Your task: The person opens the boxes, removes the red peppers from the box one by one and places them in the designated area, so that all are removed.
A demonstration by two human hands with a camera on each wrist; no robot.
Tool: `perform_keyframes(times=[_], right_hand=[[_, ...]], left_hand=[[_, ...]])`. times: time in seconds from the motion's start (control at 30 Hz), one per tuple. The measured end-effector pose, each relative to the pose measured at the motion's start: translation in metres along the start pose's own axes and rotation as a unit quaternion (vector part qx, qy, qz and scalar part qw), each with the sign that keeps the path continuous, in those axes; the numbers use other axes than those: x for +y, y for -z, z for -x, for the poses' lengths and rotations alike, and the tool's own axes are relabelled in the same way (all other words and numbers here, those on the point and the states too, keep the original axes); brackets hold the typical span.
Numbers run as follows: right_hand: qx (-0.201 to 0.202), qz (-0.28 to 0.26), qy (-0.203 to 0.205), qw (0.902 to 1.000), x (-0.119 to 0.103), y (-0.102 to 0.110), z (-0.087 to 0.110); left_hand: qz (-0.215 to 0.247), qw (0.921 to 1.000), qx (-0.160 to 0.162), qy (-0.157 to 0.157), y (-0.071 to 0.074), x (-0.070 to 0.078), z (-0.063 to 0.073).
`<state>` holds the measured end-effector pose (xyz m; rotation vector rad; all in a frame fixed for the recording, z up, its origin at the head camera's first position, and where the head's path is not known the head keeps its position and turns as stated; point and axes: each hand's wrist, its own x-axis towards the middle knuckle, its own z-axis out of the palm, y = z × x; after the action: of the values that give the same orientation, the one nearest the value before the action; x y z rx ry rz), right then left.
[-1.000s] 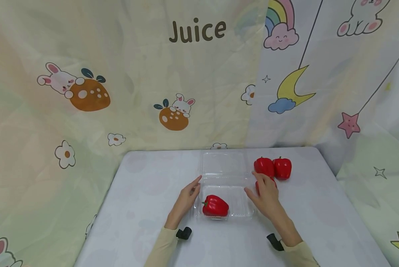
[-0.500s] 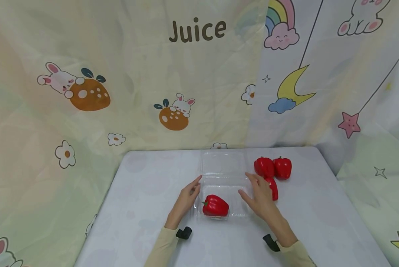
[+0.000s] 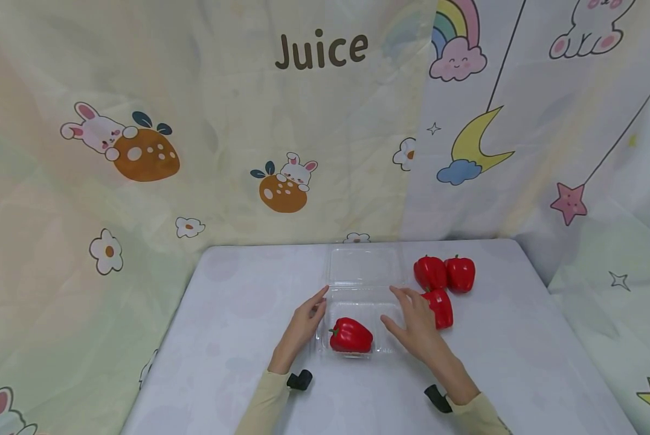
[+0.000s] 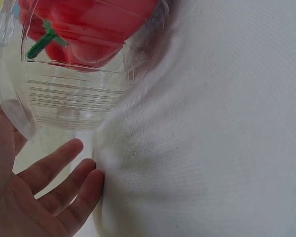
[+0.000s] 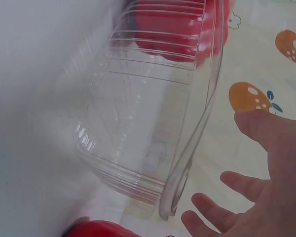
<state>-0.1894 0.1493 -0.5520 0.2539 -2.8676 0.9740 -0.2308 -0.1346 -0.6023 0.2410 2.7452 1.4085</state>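
A clear plastic clamshell box [image 3: 352, 309] lies on the table with its lid [image 3: 365, 266] folded back. Inside its front left part is a red bell pepper [image 3: 351, 336] on its side, green stem to the left. My left hand [image 3: 300, 331] rests at the box's left edge; in the left wrist view its fingers [image 4: 59, 160] are extended and the thumb lies by the rim. Over the right side of the box my right hand [image 3: 421, 332] hovers with fingers spread, holding nothing. In the right wrist view its fingertips are near the box's rim [image 5: 187, 153].
Several more red bell peppers sit just right of the box: two at the back, a left one [image 3: 430, 272] and a right one [image 3: 460, 274], and a nearer one [image 3: 441, 308] partly behind my right hand. A patterned cloth [image 3: 222, 151] hangs behind the table [image 3: 238, 386].
My right hand has moved left, off the nearest loose pepper and over the box, so more of that pepper shows. The left hand and the box have stayed put.
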Motion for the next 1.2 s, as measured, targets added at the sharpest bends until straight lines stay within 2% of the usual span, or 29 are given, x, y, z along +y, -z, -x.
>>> perform_keyframes(times=[0.33, 0.6, 1.0, 1.2], right_hand=[[-0.017, 0.012, 0.009, 0.9997, -0.006, -0.005, 0.004], [-0.009, 0.031, 0.029, 0.9990, -0.010, -0.008, 0.004], [-0.034, 0.045, 0.049, 0.9972, -0.019, -0.014, 0.004], [-0.036, 0.039, 0.062, 0.9967, -0.023, -0.019, 0.006]], left_hand=[[-0.003, 1.0000, 0.000, -0.006, 0.000, 0.000, 0.000], [-0.001, 1.0000, 0.001, 0.001, 0.000, 0.001, 0.000], [0.001, 1.0000, 0.002, -0.001, 0.000, 0.000, 0.000], [0.003, 1.0000, -0.001, -0.001, 0.000, -0.001, 0.000]])
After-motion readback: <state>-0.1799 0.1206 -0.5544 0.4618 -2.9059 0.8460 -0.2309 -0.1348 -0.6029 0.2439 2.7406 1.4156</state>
